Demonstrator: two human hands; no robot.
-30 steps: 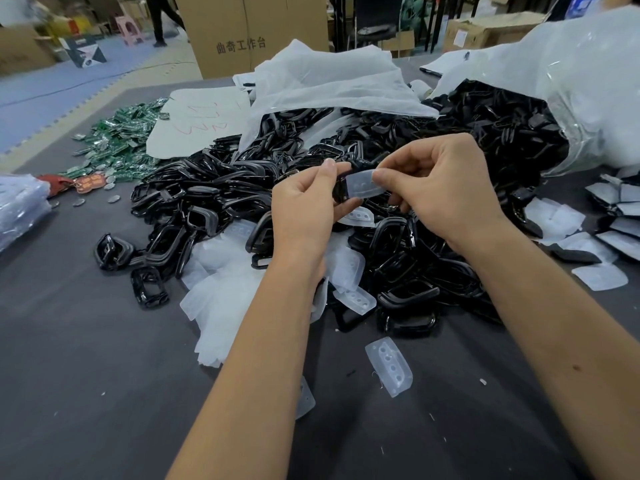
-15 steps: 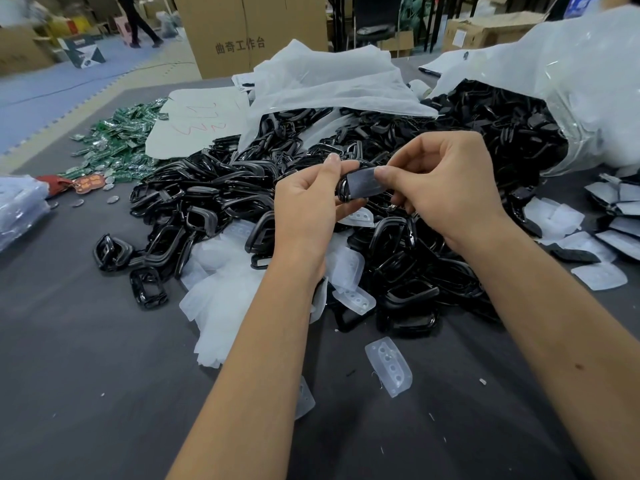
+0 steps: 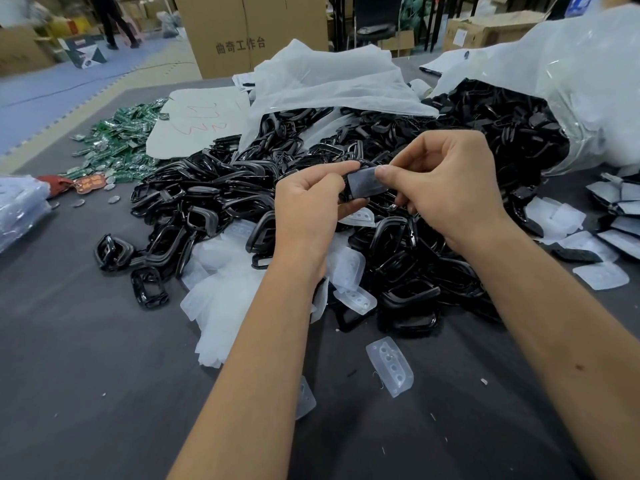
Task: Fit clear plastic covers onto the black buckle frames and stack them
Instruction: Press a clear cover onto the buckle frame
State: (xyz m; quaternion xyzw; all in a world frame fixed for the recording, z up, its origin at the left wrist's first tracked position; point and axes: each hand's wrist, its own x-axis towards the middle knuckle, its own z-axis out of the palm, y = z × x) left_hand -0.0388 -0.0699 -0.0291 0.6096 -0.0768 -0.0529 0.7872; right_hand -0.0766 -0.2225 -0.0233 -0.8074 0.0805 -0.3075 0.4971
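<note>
A: Two hands meet above the heap of black buckle frames (image 3: 311, 188), which I'll use as the landmark. What are they doing?

B: The left hand (image 3: 308, 206) pinches one buckle frame (image 3: 346, 197) between thumb and curled fingers. The right hand (image 3: 446, 188) pinches the clear cover (image 3: 365, 183) that lies over that frame, its thumb on the cover's right end.

A: Where is that piece against the heap?

B: Held up in the air over the heap's middle, touching nothing but the hands.

A: Is the cover fully seated?

B: I cannot tell; it lies flat over the frame, and the dark shows through it.

A: What else is close by?

B: A loose clear cover (image 3: 389, 368) lies on the grey tabletop (image 3: 86, 375) just in front of the heap. More clear covers (image 3: 221, 299) spill at the heap's near left edge. To the heap's right, covered pieces (image 3: 620, 216) lie together. Behind the heap, a white plastic bag (image 3: 329, 77); to its far left, green packets (image 3: 121, 140).
</note>
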